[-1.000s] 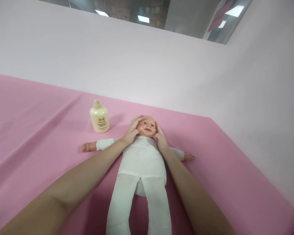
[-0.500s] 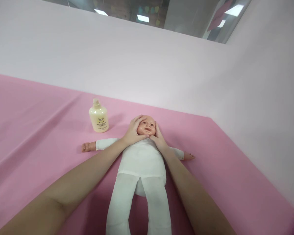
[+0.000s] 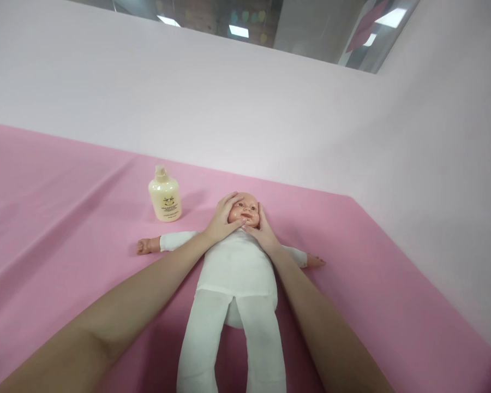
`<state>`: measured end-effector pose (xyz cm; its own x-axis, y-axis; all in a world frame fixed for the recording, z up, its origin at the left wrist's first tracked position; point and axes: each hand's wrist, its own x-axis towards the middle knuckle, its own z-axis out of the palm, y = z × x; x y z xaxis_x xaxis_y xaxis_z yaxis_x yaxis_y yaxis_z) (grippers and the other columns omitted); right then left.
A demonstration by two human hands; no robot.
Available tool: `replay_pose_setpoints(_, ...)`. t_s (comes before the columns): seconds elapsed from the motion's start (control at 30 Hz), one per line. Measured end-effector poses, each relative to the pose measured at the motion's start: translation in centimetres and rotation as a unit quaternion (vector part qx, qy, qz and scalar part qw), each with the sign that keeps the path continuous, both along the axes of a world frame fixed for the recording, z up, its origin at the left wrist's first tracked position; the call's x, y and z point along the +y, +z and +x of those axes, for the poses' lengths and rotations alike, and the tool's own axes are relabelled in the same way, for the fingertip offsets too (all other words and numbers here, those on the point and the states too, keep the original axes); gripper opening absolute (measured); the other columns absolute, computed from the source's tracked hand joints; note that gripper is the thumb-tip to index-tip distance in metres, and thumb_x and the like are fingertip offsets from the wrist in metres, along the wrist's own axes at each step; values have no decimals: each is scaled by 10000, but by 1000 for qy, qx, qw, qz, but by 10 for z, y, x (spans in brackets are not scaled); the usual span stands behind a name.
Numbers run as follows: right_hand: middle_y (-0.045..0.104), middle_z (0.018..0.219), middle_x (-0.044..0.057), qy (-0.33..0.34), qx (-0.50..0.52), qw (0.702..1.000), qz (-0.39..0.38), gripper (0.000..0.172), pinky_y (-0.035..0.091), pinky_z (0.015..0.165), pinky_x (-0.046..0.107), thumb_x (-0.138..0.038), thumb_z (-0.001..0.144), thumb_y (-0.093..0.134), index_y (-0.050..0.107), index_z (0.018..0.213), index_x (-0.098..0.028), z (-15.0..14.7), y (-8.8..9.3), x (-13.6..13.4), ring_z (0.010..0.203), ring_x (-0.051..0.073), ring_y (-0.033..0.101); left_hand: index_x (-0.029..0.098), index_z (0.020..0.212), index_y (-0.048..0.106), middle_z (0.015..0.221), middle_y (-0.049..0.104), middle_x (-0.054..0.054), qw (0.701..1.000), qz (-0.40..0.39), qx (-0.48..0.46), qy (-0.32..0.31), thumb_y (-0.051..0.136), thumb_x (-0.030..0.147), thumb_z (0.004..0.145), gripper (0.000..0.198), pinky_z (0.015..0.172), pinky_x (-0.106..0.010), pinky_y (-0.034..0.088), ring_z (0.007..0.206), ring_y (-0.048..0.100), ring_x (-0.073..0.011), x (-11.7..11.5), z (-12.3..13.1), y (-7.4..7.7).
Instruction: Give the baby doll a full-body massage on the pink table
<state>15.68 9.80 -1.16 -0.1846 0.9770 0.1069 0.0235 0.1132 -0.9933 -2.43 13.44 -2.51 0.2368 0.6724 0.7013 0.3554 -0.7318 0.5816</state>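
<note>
A baby doll (image 3: 239, 267) in a white cloth body lies on its back on the pink sheet, arms spread out to both sides. My left hand (image 3: 222, 221) cups the left side of its head, fingers along the temple and cheek. On the other side, my right hand (image 3: 265, 232) holds the right cheek, with most fingers partly hidden beside the head. Both thumbs meet at the doll's chin, just below the mouth. The lower ends of the doll's legs run out of view.
A pale yellow pump bottle (image 3: 166, 201) with dark print stands beyond the doll's arm on the left. The pink sheet (image 3: 65, 218) has long creases at left. Behind it rises a white wall (image 3: 229, 109) with a window (image 3: 306, 33) above.
My thumbs have slid a little up and to the left, onto the doll's chin. The rest of both hands, the doll's body and the bottle stay in place.
</note>
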Motion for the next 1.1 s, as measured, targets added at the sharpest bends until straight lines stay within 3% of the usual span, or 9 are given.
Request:
replay_pose_setpoints(0.13,189,1686,-16,-25,2,1000,6,1029,137,1285,406,-437,796,712,110,1617,-291,2,0,1,1561,205,177,238,1431,465,1545,397,-147,1000,9,-6,-16,538,535,926,591,1213,-544,266,1466,330,-313,-1,-1,0)
replay_pose_setpoints(0.23,232,1672,-51,-28,24,999,4,958,144,1286,414,-364,800,656,149,1611,-307,3,-3,4,1557,195,193,238,1445,458,1544,398,-149,1000,9,-6,-29,512,511,931,584,1208,-550,258,1463,330,-321,0,-3,1)
replay_pose_setpoints(0.33,259,1661,-64,-30,52,998,-17,947,234,1267,442,-320,785,619,152,1610,-313,2,-6,6,1532,216,273,229,1450,455,1550,388,-151,999,8,-4,-40,469,478,941,567,1209,-546,249,1465,327,-316,0,-4,1)
replay_pose_setpoints(0.47,301,1645,-63,-18,73,996,-40,965,292,1247,451,-308,779,592,110,1615,-316,1,-6,6,1506,224,332,227,1450,456,1558,377,-150,999,1,-2,-38,460,497,933,583,1210,-545,247,1467,321,-316,0,-4,1)
replay_pose_setpoints(0.77,189,1686,4,-4,23,1000,-5,1105,153,1277,396,-368,750,721,50,1621,-260,5,-4,3,1549,204,219,233,1438,466,1564,343,-161,999,-5,17,-32,620,567,844,698,1202,-558,271,1460,315,-356,1,-4,-1)
replay_pose_setpoints(0.97,164,1692,16,3,24,1000,-7,1198,185,1269,416,-440,715,806,33,1618,-293,6,-8,5,1548,231,226,234,1440,457,1557,344,-169,999,-13,34,-36,711,531,789,759,1203,-563,273,1466,304,-363,1,-5,2)
replay_pose_setpoints(1.1,173,1690,12,11,28,999,-14,1224,214,1263,444,-394,704,811,-4,1613,-320,7,-10,6,1533,239,270,237,1440,458,1563,334,-167,999,-15,26,-39,711,542,783,766,1204,-566,267,1469,297,-362,2,-5,1)
